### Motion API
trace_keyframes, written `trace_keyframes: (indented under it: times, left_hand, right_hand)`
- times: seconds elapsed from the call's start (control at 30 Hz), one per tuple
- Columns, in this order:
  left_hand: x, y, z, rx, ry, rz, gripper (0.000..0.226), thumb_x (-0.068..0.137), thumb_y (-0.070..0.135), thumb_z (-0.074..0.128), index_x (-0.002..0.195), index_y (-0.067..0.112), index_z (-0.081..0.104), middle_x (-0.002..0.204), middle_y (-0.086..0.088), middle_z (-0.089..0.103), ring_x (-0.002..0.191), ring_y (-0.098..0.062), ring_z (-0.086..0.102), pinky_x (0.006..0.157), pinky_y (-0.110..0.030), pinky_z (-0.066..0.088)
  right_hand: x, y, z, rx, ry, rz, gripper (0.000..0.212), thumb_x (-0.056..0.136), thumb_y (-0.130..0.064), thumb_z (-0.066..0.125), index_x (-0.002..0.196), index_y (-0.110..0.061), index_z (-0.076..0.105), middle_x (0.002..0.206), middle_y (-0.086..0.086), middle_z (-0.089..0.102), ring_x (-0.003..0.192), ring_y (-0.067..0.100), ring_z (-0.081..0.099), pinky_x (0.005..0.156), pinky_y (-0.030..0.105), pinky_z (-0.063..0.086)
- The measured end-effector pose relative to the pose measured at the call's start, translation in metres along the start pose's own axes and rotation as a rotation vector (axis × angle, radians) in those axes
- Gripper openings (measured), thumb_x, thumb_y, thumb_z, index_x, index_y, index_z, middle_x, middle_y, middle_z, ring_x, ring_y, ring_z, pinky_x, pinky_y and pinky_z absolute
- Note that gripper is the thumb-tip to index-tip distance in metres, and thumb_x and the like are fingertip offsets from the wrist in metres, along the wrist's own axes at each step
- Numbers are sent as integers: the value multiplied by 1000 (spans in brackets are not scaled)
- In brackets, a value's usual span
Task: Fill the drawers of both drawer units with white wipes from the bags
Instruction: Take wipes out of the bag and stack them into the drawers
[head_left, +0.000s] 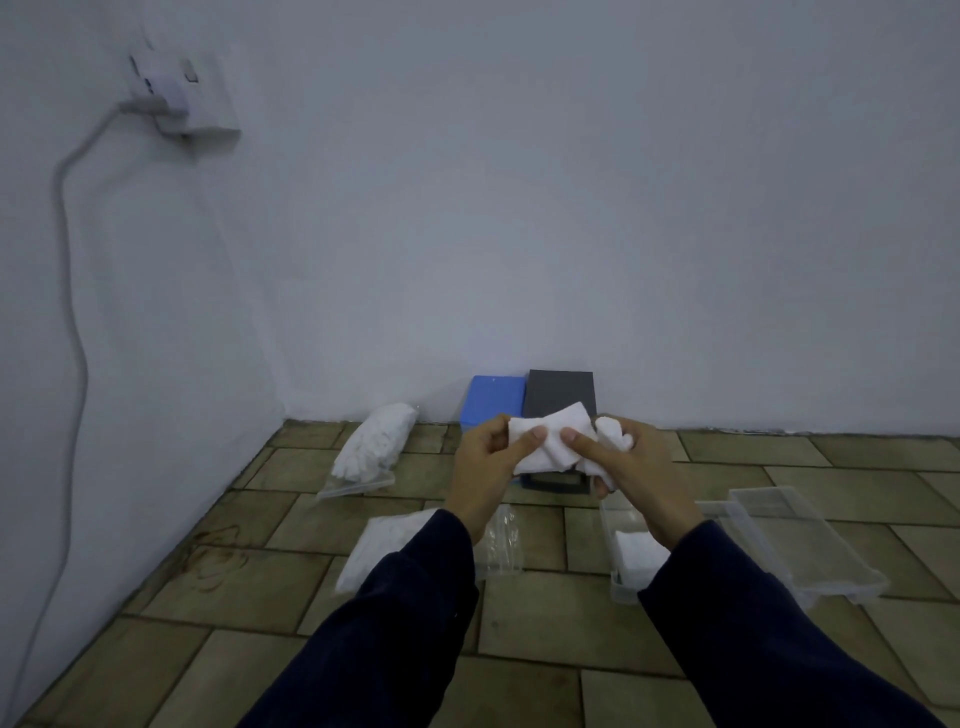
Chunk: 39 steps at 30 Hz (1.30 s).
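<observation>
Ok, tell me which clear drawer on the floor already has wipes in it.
The left clear drawer, right under the right hand: a white stack of wipes lies inside. The drawer farther right shows only bare plastic.

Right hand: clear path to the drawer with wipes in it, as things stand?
Probably yes. The clear drawer lies on the floor right under the right hand, nothing between them. But that hand and the left hand both grip a white wipe, so it arrives loaded.
</observation>
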<state>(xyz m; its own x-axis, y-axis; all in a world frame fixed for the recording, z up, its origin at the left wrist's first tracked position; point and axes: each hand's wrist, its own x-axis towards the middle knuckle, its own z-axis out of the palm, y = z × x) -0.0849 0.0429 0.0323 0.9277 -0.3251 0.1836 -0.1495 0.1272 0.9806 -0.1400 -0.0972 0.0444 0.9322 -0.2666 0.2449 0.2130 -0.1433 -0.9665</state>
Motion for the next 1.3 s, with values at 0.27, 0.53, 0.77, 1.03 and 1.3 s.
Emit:
trace_keyframes:
  times: [0.27,0.53,0.77,1.03,1.3]
  left_hand:
    - [-1,1,2,-119,43,-92,13,93,16,55,98,13,66,85,2,68,76,-9,63,62,-19,55]
    - [-3,-1,6,-113,92,-93,24,95,16,49,111,4,63,91,-2,67,80,-10,64,61,-18,54]
    - [-3,2,11,-181,64,-138,27,98,19,45,112,4,61,96,-9,66,82,-16,64,60,-19,55]
    - [-4,3,9,-179,18,-141,20,97,13,45,107,13,63,99,-2,67,88,-14,64,69,-20,56]
    - [-4,9,13,-199,20,-201,29,95,37,47,98,17,67,94,-3,72,84,-15,68,66,-21,56]
  right_hand:
    - [-1,4,-3,107,-14,50,31,89,-22,59,95,7,53,71,16,60,46,20,49,41,22,44]
    - [-2,2,8,74,7,-8,19,85,-12,65,87,3,54,70,11,59,39,6,53,37,18,44]
    - [-1,11,20,159,126,13,18,86,-12,63,85,0,51,79,15,56,47,3,56,37,17,44]
    - [3,17,25,-24,230,-60,20,81,-15,71,80,-5,53,79,7,59,64,18,59,39,17,45]
    - [1,18,23,-171,301,-157,27,77,-18,75,69,-18,50,68,3,58,57,22,55,38,16,41]
